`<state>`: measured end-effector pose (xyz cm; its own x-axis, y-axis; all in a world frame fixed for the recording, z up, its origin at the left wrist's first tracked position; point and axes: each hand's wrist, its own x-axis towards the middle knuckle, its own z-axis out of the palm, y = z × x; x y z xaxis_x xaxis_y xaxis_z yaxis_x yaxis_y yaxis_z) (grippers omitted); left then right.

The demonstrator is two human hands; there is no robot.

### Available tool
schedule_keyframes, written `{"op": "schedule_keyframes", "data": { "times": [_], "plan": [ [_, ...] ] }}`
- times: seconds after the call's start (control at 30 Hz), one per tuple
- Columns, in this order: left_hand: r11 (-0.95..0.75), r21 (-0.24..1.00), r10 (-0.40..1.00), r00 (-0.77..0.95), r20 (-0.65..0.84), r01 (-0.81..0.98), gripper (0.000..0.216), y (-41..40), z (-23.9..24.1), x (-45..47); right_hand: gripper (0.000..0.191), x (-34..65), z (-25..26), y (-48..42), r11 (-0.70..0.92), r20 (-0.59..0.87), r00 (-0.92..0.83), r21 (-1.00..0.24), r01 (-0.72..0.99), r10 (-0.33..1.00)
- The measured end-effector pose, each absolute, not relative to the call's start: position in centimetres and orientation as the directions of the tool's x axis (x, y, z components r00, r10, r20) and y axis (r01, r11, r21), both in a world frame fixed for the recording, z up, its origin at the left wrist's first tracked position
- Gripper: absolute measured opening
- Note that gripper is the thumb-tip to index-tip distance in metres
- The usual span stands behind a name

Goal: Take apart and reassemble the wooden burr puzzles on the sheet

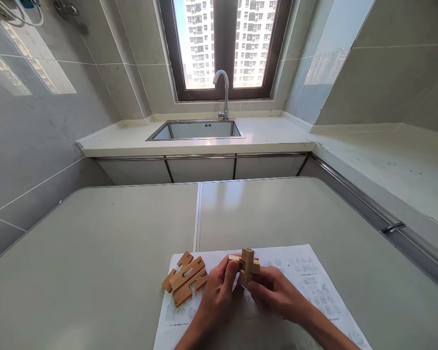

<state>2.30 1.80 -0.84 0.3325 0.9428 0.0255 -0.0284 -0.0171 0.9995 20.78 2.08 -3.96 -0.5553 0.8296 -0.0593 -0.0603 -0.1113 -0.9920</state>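
Between my hands is a small cross-shaped assembly of interlocking wooden puzzle pieces (246, 267), held just above a printed sheet. My left hand (221, 287) grips it from the left, its thumb against a light-coloured bar. From the right, my right hand (272, 291) pinches its lower part between thumb and fingers. Loose notched wooden pieces lie left of my left hand: one marked 1 (184, 260), one marked 2 (188, 273) with an oval slot, and one marked 3 (191, 289). They overlap one another at the sheet's left edge.
The printed instruction sheet (314, 272) with small diagrams lies on a pale table (95, 253), which has a seam down its middle. Beyond it stands a counter with a sink (200, 130) and a faucet (224, 92) below a window. Another ledge (387, 160) runs along the right.
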Motion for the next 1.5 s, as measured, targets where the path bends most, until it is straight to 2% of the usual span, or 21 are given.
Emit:
{"op": "schedule_keyframes", "data": {
  "times": [0.13, 0.23, 0.37, 0.47, 0.57, 0.67, 0.8, 1.17, 1.23, 1.37, 1.5],
  "plan": [
    [-0.011, 0.999, 0.941, 0.339, 0.021, -0.031, 0.058, 1.7, -0.6, 2.4, 0.047, 21.0, -4.2, 2.2, -0.131, -0.061, -0.587, -0.988, -0.078, 0.807],
    [0.04, 0.996, 0.924, 0.381, -0.005, -0.082, 0.061, 1.5, -0.5, 2.5, 0.048, 21.4, -4.9, 2.2, -0.209, -0.043, -0.671, -0.963, -0.168, 0.741],
    [0.09, 0.981, 0.889, 0.457, -0.003, -0.169, 0.062, 1.4, -0.3, 2.8, 0.042, 21.6, -5.7, 1.9, -0.376, -0.009, -0.763, -0.874, -0.308, 0.647],
    [0.076, 0.98, 0.888, 0.46, 0.017, -0.182, 0.058, 1.3, 0.2, 3.0, 0.044, 21.6, -6.0, 1.8, -0.439, 0.039, -0.773, -0.804, -0.4, 0.634],
    [0.01, 0.995, 0.919, 0.392, 0.031, -0.103, 0.053, 0.6, 0.8, 2.9, 0.045, 21.6, -5.8, 2.0, -0.457, 0.068, -0.744, -0.751, -0.476, 0.664],
    [-0.052, 0.995, 0.958, 0.285, 0.026, 0.084, 0.042, -0.8, 1.5, 2.6, 0.041, 21.6, -5.5, 2.1, -0.467, 0.062, -0.723, -0.725, -0.506, 0.688],
    [-0.137, 0.94, 0.98, 0.183, 0.082, 0.312, 0.032, -2.9, 2.3, 2.1, 0.039, 21.5, -5.4, 2.2, -0.505, 0.022, -0.739, -0.716, -0.481, 0.673],
    [-0.268, 0.785, 0.963, 0.181, 0.2, 0.559, 0.024, -3.6, 1.2, 1.0, 0.041, 21.4, -5.7, 2.2, -0.457, -0.003, -0.735, -0.785, -0.418, 0.678],
    [-0.257, 0.776, 0.966, 0.184, 0.184, 0.575, 0.026, -3.9, 1.0, 1.0, 0.039, 21.6, -5.5, 2.3, -0.415, -0.002, -0.744, -0.831, -0.37, 0.668],
    [-0.157, 0.82, 0.98, 0.191, 0.06, 0.55, 0.034, -4.4, 1.1, 0.6, 0.034, 21.7, -4.8, 2.2, -0.339, 0.002, -0.761, -0.895, -0.291, 0.649],
    [-0.083, 0.826, 0.993, 0.113, 0.023, 0.557, 0.043, -4.1, 1.3, -0.8, 0.041, 21.2, -4.0, 1.2, -0.331, -0.017, -0.821, -0.92, -0.211, 0.571]
  ]
}}
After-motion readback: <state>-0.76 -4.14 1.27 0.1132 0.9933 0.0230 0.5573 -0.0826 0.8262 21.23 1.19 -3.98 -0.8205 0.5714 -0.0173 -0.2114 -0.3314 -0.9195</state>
